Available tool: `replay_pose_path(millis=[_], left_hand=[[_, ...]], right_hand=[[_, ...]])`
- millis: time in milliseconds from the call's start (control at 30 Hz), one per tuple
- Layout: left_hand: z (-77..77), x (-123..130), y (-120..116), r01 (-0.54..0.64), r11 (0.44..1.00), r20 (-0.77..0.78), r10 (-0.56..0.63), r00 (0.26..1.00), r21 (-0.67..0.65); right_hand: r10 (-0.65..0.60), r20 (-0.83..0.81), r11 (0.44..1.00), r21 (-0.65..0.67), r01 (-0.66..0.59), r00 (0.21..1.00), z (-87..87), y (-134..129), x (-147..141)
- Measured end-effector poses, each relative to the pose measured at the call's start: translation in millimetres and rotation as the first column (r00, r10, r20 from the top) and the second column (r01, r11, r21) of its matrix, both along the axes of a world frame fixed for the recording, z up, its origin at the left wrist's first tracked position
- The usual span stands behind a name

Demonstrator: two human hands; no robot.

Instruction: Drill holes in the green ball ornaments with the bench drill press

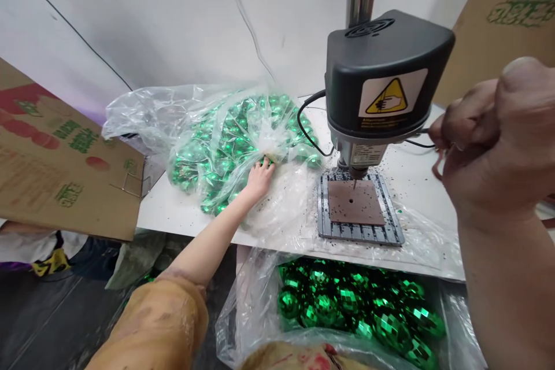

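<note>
My left hand (260, 176) reaches into the gathered mouth of a clear plastic bag (143, 110) filled with shiny green balls (234, 144). Its fingers curl over a green ball at the opening, which they mostly cover. At the right, my right hand (489, 133) is closed in a fist around the feed handle (427, 131) of a small black drill press (385, 81). The drill bit (355, 184) points down above a brown board (359, 211) with a dark hole in it. This board lies on the slotted metal base (392, 234).
Below the table edge, a plastic-lined box holds faceted green balls (347, 300). Cardboard cartons stand at the left (65, 156) and right (511, 11). Dark shavings and loose plastic film (286, 202) lie on the white table (156, 208). A black cable (303, 118) loops beside the drill.
</note>
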State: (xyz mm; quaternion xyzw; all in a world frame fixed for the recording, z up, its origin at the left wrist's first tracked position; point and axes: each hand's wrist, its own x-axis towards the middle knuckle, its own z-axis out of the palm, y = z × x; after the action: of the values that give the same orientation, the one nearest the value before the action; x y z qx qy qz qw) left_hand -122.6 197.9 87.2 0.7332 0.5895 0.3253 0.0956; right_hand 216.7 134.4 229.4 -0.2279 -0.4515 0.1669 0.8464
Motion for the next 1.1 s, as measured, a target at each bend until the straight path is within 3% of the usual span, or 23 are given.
replay_pose_path(millis=[133, 200, 267, 300, 367, 433, 500, 567, 667, 833, 967, 1100], left_hand=[[0.3, -9, 28, 0.008, 0.999, 0.028, -0.006, 1.000, -0.043], [5.1, -8, 28, -0.006, 0.998, 0.071, 0.011, 0.997, -0.061], [13.3, -2, 18, -0.010, 0.993, 0.253, 0.040, 0.967, -0.121], [18.7, 4, 9, 0.015, 0.986, 0.396, 0.054, 0.917, -0.168], [31.0, 19, -15, 0.133, 0.961, 0.682, 0.070, 0.728, -0.241], [42.6, 39, -45, 0.254, 0.941, 0.836, 0.049, 0.547, -0.222], [49.1, 61, -72, 0.328, 0.924, 0.891, 0.031, 0.453, -0.199], [47.3, 84, -93, 0.400, 0.889, 0.908, 0.041, 0.416, -0.223], [30.7, 111, -106, 0.468, 0.835, 0.900, 0.072, 0.431, -0.290], [-1.9, 136, -93, 0.411, 0.869, 0.817, -0.013, 0.577, -0.276], [-15.0, 142, -76, 0.471, 0.827, 0.768, -0.078, 0.636, -0.306], [-21.5, 143, -64, 0.461, 0.835, 0.757, -0.085, 0.648, -0.300]], right_hand=[[-0.033, 0.034, 0.998, 0.056, 0.031, 0.999, 0.8, -2, -1], [-0.026, 0.043, 0.998, 0.065, 0.023, 0.999, 0.2, -2, 0], [-0.029, 0.035, 0.997, 0.073, 0.026, 0.999, 0.1, -2, 0], [-0.031, 0.033, 0.997, 0.078, 0.028, 0.999, 0.2, -2, 0], [-0.029, 0.039, 0.997, 0.073, 0.026, 0.999, 0.5, -2, 0], [-0.022, 0.045, 0.995, 0.094, 0.017, 0.999, 0.9, -2, -1], [-0.020, 0.054, 0.992, 0.122, 0.013, 0.998, 1.1, -2, -1], [-0.031, 0.062, 0.990, 0.142, 0.022, 0.998, 1.1, -2, -2], [-0.037, 0.068, 0.992, 0.121, 0.029, 0.997, 0.8, -4, -2], [0.004, 0.082, 0.989, 0.150, -0.016, 0.997, 0.5, -5, -2], [0.020, 0.084, 0.986, 0.165, -0.033, 0.996, 0.6, -3, -2], [0.005, 0.081, 0.982, 0.188, -0.020, 0.997, -0.4, 0, -3]])
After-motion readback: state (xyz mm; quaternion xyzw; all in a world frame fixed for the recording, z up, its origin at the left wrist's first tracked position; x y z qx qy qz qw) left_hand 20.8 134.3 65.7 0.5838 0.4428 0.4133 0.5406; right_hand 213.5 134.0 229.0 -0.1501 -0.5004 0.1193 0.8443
